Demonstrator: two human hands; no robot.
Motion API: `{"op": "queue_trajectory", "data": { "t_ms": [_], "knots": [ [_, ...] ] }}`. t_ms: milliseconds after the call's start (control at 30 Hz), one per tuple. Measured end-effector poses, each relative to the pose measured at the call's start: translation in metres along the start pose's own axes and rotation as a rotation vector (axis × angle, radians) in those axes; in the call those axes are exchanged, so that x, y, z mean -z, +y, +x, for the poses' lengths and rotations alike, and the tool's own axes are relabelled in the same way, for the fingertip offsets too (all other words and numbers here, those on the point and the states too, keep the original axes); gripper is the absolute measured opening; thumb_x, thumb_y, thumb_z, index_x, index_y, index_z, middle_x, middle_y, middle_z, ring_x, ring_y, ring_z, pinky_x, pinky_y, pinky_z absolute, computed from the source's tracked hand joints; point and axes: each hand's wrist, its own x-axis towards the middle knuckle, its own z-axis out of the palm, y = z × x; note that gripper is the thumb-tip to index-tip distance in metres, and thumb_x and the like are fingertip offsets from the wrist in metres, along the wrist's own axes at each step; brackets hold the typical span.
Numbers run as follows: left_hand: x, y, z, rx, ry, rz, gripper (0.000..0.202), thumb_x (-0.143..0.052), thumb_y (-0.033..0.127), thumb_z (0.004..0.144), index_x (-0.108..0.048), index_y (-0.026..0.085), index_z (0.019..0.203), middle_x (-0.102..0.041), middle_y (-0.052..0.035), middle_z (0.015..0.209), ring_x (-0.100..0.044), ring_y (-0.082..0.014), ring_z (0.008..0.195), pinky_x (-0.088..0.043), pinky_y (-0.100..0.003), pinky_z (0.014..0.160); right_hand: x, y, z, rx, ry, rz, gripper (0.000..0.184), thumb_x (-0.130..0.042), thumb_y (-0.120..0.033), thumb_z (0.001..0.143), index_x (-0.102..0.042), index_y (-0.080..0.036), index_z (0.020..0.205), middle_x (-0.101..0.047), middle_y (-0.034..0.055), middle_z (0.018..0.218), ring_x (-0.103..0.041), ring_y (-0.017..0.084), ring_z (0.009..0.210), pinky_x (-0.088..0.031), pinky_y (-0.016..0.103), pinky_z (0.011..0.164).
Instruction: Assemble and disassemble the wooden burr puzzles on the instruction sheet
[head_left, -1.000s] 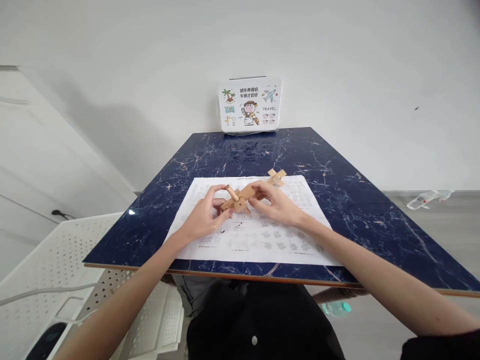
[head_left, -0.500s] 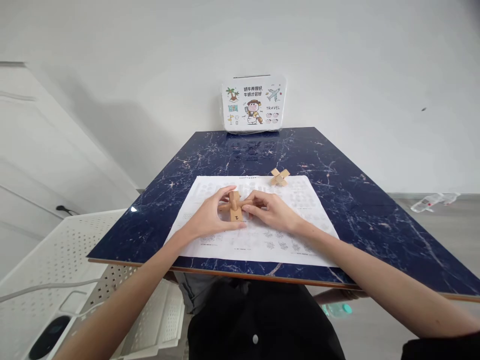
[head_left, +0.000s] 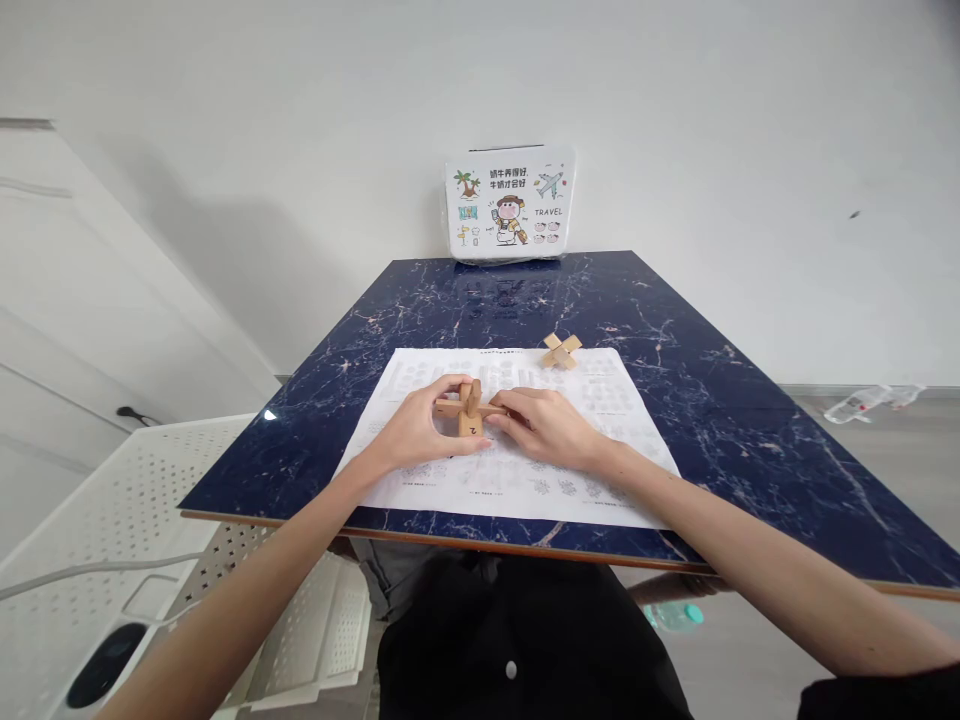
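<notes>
Both of my hands grip a small wooden cross-shaped puzzle that rests on a white printed sheet on the dark blue marble table. My left hand curls round its left side, with the thumb under the upright block. My right hand pinches the horizontal bar from the right. A second small wooden cross piece lies by itself at the far edge of the sheet, beyond my right hand.
A white illustrated box marked TRAVEL stands against the wall at the table's far edge. A white perforated cart with a cable sits to the left of the table. A plastic bottle lies on the floor at the right.
The wooden puzzle went from a long tilted assembly held above the sheet to an upright cross set down on it. Both hands closed in round it.
</notes>
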Motion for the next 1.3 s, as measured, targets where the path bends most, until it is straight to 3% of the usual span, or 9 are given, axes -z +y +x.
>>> {"op": "queue_trajectory", "data": {
  "t_ms": [233,433,800,967,1300],
  "knots": [
    [0.002,0.003,-0.001,-0.037,0.010,-0.030,0.076,-0.089,0.052,0.072,-0.058,0.025,0.135,-0.066,-0.0112,0.138,-0.066,-0.0340,0.125,-0.057,-0.047,0.102,0.002,-0.002,-0.001,0.066,0.070,0.000,0.027,-0.044,-0.034,0.109,-0.065,-0.019,0.103,-0.072,0.0088,0.097,-0.061,0.021,0.081,-0.040,0.032,0.070],
    [0.000,0.003,0.001,0.000,-0.022,-0.053,0.073,-0.087,0.052,0.075,-0.057,0.025,0.136,-0.067,-0.0110,0.136,-0.068,-0.0334,0.122,-0.057,-0.047,0.099,0.005,0.000,-0.001,0.034,0.037,0.025,0.028,-0.044,-0.036,0.109,-0.064,-0.019,0.100,-0.069,0.0069,0.088,-0.056,0.018,0.070,-0.038,0.031,0.064],
    [0.002,0.001,0.001,0.004,-0.031,-0.064,0.073,-0.089,0.050,0.072,-0.060,0.024,0.133,-0.068,-0.0109,0.133,-0.069,-0.0323,0.119,-0.059,-0.046,0.097,0.001,-0.005,-0.003,0.009,0.072,-0.092,0.029,-0.045,-0.036,0.108,-0.065,-0.018,0.099,-0.069,0.0070,0.085,-0.055,0.018,0.069,-0.033,0.031,0.062],
    [0.001,-0.001,0.000,-0.031,0.022,-0.018,0.074,-0.090,0.050,0.070,-0.061,0.024,0.133,-0.068,-0.0112,0.133,-0.067,-0.0335,0.121,-0.058,-0.047,0.099,0.001,-0.008,-0.002,-0.009,0.086,-0.107,0.029,-0.047,-0.037,0.108,-0.066,-0.018,0.098,-0.068,0.0072,0.084,-0.055,0.019,0.069,-0.033,0.031,0.062],
    [0.000,-0.003,-0.001,-0.080,0.041,0.038,0.081,-0.090,0.053,0.069,-0.059,0.024,0.138,-0.066,-0.0124,0.142,-0.063,-0.0341,0.130,-0.049,-0.052,0.114,0.011,-0.003,-0.003,0.154,0.007,0.034,0.028,-0.043,-0.033,0.110,-0.065,-0.017,0.103,-0.068,0.0100,0.094,-0.061,0.023,0.083,-0.045,0.035,0.075]
  ]
}}
